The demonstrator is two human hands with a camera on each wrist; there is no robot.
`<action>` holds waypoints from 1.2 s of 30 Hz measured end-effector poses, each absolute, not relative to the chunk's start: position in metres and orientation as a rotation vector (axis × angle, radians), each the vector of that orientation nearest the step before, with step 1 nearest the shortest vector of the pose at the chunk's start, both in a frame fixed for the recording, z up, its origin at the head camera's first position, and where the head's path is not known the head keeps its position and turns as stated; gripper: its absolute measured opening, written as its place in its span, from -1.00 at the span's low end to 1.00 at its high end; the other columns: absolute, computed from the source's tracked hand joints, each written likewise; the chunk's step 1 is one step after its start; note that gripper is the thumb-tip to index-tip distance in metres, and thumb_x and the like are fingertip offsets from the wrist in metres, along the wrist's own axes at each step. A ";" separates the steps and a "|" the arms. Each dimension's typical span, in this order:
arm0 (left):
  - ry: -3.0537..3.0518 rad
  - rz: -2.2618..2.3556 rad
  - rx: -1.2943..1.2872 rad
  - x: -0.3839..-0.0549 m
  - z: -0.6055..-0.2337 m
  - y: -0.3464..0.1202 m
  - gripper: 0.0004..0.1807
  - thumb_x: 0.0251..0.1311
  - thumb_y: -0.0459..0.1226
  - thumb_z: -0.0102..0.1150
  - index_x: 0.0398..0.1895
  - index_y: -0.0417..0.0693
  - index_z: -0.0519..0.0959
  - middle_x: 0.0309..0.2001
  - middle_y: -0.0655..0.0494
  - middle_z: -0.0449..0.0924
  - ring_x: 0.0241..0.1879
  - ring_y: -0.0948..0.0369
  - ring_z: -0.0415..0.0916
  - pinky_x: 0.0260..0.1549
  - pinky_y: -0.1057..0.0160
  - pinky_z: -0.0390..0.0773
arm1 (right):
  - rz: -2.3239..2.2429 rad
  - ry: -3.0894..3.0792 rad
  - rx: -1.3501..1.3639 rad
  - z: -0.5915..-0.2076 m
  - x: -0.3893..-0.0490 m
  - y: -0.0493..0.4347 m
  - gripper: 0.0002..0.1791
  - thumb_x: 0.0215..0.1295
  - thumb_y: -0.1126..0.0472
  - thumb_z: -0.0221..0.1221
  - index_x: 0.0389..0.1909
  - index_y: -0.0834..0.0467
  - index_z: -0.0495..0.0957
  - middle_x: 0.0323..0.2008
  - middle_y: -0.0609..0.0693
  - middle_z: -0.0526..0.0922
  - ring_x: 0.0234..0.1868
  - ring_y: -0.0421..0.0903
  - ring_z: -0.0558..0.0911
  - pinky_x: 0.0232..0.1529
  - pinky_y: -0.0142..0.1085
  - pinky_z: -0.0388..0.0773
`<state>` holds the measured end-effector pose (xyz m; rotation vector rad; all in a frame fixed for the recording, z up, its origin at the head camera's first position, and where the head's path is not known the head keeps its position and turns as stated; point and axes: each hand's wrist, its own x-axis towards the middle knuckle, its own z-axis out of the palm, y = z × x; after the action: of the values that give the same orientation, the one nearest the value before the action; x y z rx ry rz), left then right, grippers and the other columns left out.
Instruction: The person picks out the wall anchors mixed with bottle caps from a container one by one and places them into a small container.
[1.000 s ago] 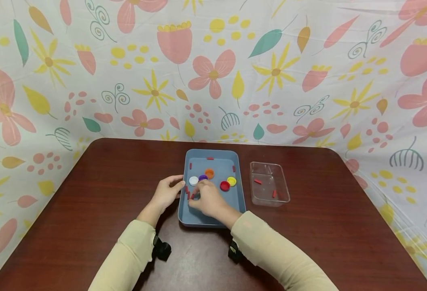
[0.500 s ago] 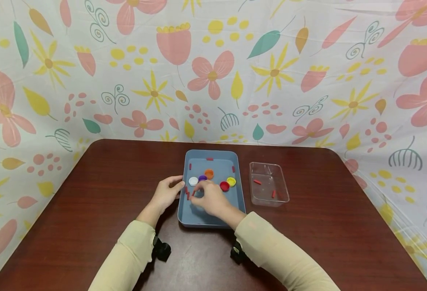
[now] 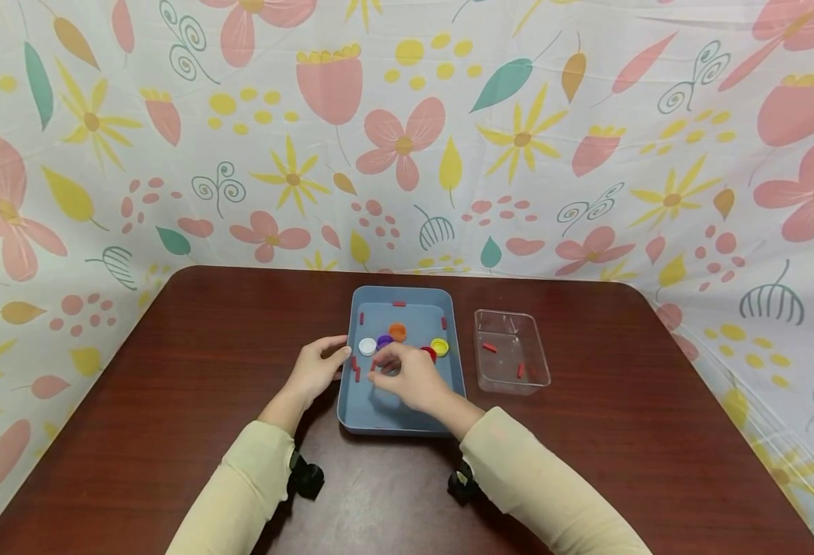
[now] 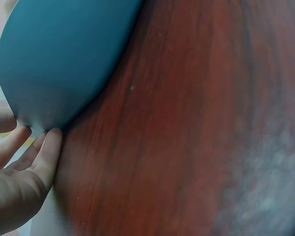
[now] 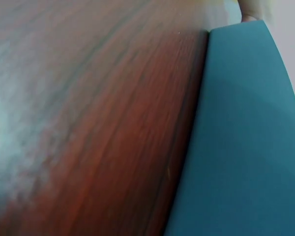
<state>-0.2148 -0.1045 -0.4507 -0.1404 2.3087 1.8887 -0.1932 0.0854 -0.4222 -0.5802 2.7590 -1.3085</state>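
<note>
In the head view my right hand (image 3: 407, 378) is over the blue-grey tray (image 3: 400, 420), pinching a small red stick (image 3: 373, 366) between thumb and fingertips. Two more red sticks lie left of it, a short upper one (image 3: 354, 362) and a lower one (image 3: 358, 375). My left hand (image 3: 318, 368) rests its fingertips on the tray's left outer wall; the left wrist view shows the thumb (image 4: 50, 150) against that wall. Several round caps sit mid-tray: white (image 3: 367, 346), purple (image 3: 384, 341), orange (image 3: 397, 332) and yellow (image 3: 439, 347). A red cap (image 3: 429, 351) is partly hidden behind my right hand.
Right of the tray stands a clear plastic box (image 3: 512, 384) holding red sticks (image 3: 490, 348). Single red sticks also lie near the tray's far end (image 3: 398, 304) and sides. Both stand on a dark wood table (image 3: 240, 324), with a floral cloth (image 3: 407, 154) behind it.
My right hand has shifted a little to the right with the pinched red stick, away from the two lying sticks, and now partly covers the red cap. My left hand stays at the tray's wall.
</note>
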 end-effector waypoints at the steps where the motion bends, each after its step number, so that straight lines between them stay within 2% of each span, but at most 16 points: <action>1: 2.308 1.886 -0.146 -0.215 -0.451 -0.105 -0.59 0.33 -0.23 0.05 0.22 -0.15 0.45 0.20 -0.14 0.44 -0.17 0.14 0.62 -0.17 0.18 0.69 | -1.324 2.756 -0.581 -0.422 -0.193 0.087 -0.75 0.10 0.13 0.35 -0.23 0.14 0.59 -0.27 0.00 0.68 -0.28 -0.16 0.65 -0.23 -0.37 0.65; 7: 2.306 1.874 -0.148 -0.214 -0.451 -0.105 -0.58 0.34 -0.22 0.05 0.23 -0.12 0.45 0.17 -0.13 0.46 -0.14 0.12 0.61 -0.15 0.17 0.69 | -1.364 2.750 -0.608 -0.420 -0.192 0.097 -0.76 0.09 0.13 0.35 -0.25 0.13 0.60 -0.32 -0.04 0.69 -0.29 -0.19 0.64 -0.20 -0.32 0.66; 16: 2.299 1.876 -0.148 -0.213 -0.450 -0.104 -0.58 0.35 -0.23 0.03 0.24 -0.13 0.43 0.17 -0.13 0.46 -0.09 0.07 0.61 -0.12 0.16 0.68 | -1.464 2.723 -0.604 -0.417 -0.191 0.110 -0.76 0.08 0.17 0.36 -0.23 0.15 0.61 -0.33 -0.03 0.68 -0.30 -0.20 0.63 -0.20 -0.43 0.64; 26: 2.282 1.915 -0.139 -0.214 -0.451 -0.104 -0.59 0.34 -0.25 0.04 0.23 -0.16 0.44 0.14 -0.17 0.48 -0.09 0.05 0.62 -0.13 0.17 0.68 | -1.492 2.786 -0.543 -0.412 -0.188 0.131 -0.78 0.10 0.14 0.35 -0.24 0.09 0.62 -0.34 -0.07 0.69 -0.30 -0.20 0.64 -0.24 -0.42 0.62; 36: 2.260 1.950 -0.114 -0.214 -0.451 -0.104 -0.57 0.34 -0.28 0.03 0.23 -0.24 0.42 0.16 -0.24 0.45 -0.06 -0.02 0.61 -0.12 0.15 0.68 | -1.604 2.789 -0.524 -0.408 -0.187 0.156 -0.71 0.12 0.12 0.35 -0.18 0.18 0.62 -0.31 0.01 0.72 -0.26 -0.11 0.66 -0.23 -0.38 0.63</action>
<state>-0.2138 -0.1042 -0.4506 -0.1135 2.2598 1.9500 -0.1868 0.1556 -0.4079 -0.5236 2.7889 -1.6036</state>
